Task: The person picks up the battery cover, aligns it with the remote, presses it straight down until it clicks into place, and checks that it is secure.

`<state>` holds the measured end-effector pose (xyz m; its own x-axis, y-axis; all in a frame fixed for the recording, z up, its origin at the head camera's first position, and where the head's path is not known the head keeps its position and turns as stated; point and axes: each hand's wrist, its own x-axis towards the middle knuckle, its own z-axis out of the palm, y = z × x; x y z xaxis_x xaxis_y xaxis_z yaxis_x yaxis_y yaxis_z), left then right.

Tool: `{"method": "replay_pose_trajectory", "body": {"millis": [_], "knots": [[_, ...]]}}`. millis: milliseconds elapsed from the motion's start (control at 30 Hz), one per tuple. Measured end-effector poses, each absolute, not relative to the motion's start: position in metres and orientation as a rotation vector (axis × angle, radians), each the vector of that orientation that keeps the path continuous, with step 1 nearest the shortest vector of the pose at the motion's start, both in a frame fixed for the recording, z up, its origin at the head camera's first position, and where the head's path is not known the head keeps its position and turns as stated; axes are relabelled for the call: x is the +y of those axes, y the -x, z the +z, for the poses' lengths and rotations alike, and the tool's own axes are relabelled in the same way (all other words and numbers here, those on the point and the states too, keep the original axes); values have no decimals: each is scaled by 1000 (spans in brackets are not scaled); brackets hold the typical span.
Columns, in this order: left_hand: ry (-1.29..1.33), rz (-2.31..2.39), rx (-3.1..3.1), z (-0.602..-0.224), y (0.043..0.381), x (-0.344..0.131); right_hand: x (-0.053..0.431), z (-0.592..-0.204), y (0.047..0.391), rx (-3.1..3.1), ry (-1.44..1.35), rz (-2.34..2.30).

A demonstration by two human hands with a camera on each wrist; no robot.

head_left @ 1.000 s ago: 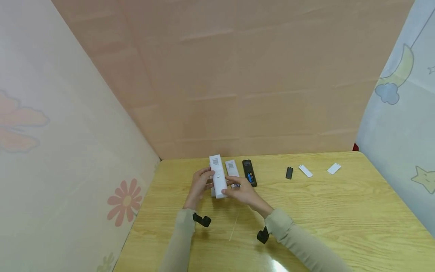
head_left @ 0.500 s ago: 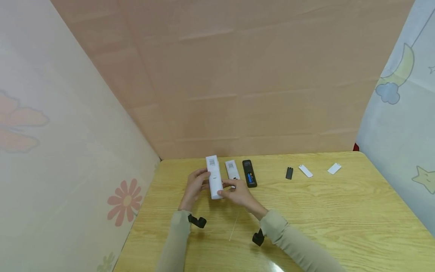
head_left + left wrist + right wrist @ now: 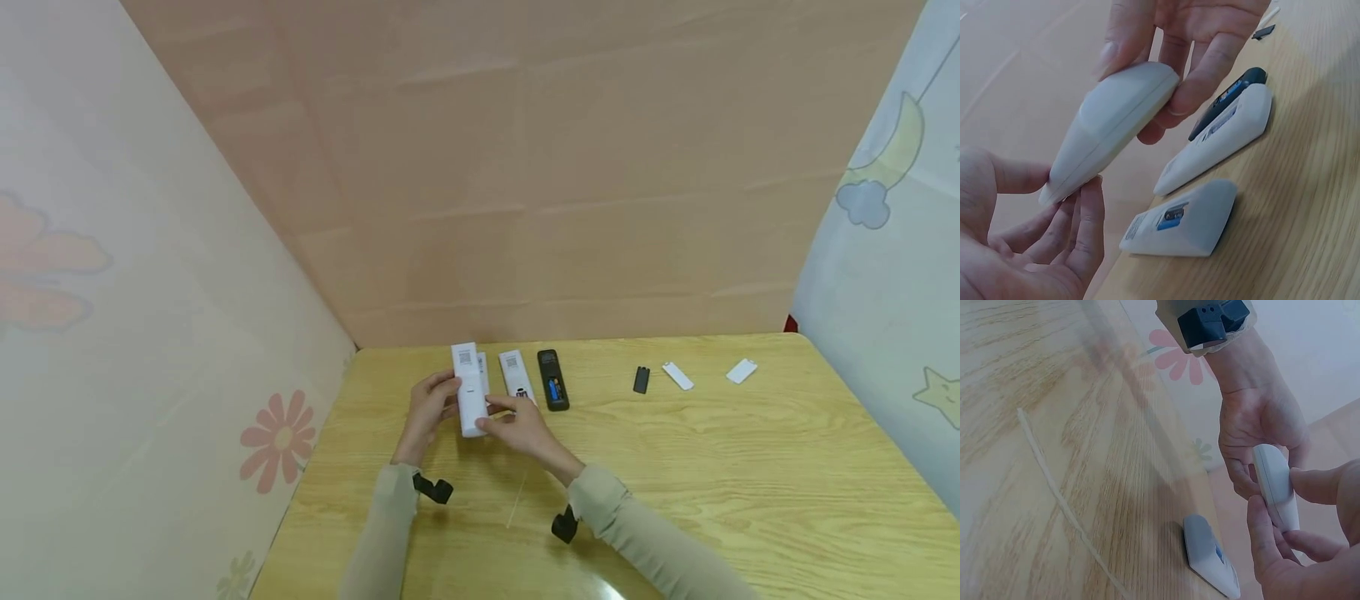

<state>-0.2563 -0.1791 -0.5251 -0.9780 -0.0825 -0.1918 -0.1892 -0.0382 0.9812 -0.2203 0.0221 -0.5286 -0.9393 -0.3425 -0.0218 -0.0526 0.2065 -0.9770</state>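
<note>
A white remote control (image 3: 470, 396) is held above the table between both hands, back side up, with a printed code at its far end and a small dark mark midway. My left hand (image 3: 427, 410) pinches its left side. With thumb and fingers, my right hand (image 3: 527, 429) grips the near end; the left wrist view shows this end rounded. Beneath and behind lies another white remote (image 3: 1213, 215), batteries visible in its back, mostly hidden in the head view. To its right lie a third white remote (image 3: 512, 367) and a black remote (image 3: 547, 367), both with uncovered battery compartments.
Right of the remotes lie a small black battery cover (image 3: 641, 380) and two white covers, one nearer (image 3: 677, 376) and one farther right (image 3: 742, 371). A thin pale strip (image 3: 1060, 497) lies on the wooden table (image 3: 712, 483). Fabric walls stand behind and at both sides.
Both hands have shifted slightly left with the held remote. More of the white remote on the table to its right now shows. The objects on the table stay where they were.
</note>
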Motion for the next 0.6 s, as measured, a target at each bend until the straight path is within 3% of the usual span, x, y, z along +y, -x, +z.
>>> {"method": "replay_pose_trajectory", "body": {"millis": [600], "knots": [[404, 2167, 2183, -525, 251, -199, -6, -529, 219, 2275, 355, -1752]]}}
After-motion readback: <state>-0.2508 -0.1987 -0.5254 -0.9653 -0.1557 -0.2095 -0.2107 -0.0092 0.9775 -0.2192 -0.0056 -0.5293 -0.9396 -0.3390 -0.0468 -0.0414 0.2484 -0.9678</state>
